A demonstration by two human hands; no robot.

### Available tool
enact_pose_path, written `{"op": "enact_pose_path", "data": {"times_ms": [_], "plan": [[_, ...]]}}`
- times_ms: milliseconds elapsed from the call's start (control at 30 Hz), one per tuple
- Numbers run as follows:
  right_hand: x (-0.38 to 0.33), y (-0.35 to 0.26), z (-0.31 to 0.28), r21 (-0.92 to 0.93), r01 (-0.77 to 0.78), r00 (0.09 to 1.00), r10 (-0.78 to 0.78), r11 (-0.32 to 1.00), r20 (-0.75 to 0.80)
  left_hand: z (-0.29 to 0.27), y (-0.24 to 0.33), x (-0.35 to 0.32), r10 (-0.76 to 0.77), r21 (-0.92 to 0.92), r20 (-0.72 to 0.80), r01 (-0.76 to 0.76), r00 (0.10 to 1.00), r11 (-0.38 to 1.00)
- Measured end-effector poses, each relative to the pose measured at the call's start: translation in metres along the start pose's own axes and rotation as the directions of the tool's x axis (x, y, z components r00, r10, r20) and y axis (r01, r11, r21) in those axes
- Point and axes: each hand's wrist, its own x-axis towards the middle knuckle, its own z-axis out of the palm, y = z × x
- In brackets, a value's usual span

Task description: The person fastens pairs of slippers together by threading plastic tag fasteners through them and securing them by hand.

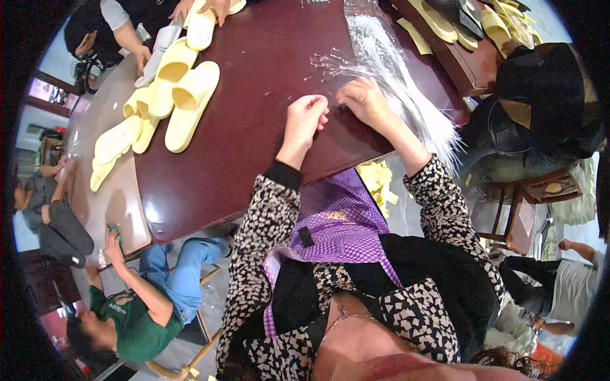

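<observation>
Above the dark red table (pixel 267 178), my left hand (pixel 306 120) is closed, its thumb and fingers pressed together. Just to the right, my right hand (pixel 365 101) is also closed in a pinch, with a small gap between the two hands. Whatever either pinch holds is too small to make out. A long bundle of thin whitish plastic strands (pixel 397 79) lies beside and beyond my right hand. Some short clear pieces (pixel 337 63) are scattered at its left side. Further left rests a pale yellow slipper (pixel 192 105), untouched by my hands.
Several more yellow slippers (pixel 117 138) run along the left side. Co-workers' hands (pixel 213 7) handle slippers at the far edge. A person in green (pixel 143 320) sits at the lower left. More slippers (pixel 438 22) lie on a table at the far right, near a black bag-like bundle (pixel 540 95).
</observation>
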Motion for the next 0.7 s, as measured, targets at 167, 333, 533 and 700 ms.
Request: {"op": "enact_pose_path", "data": {"times_ms": [167,333,533,700], "plan": [[-0.001,-0.007,-0.008,-0.013,-0.045,0.991,0.046,0.999,0.122,0.009,0.001,0.018,-0.032,-0.083,0.049,0.036,0.998,0.996],[-0.017,0.027,-0.009,-0.090,-0.098,0.991,0.106,0.991,0.080,0.011,-0.008,0.022,-0.063,-0.457,0.011,0.061,0.998,0.887],[-0.021,0.077,-0.019,-0.199,-0.183,0.981,0.165,0.963,-0.106,-0.043,-0.002,0.021,0.028,-0.631,-0.097,-0.083,0.995,0.772],[-0.025,0.094,-0.023,-0.148,-0.240,0.966,0.222,0.959,-0.132,-0.098,0.011,0.005,0.127,-0.585,-0.308,-0.294,0.943,0.756]]}}
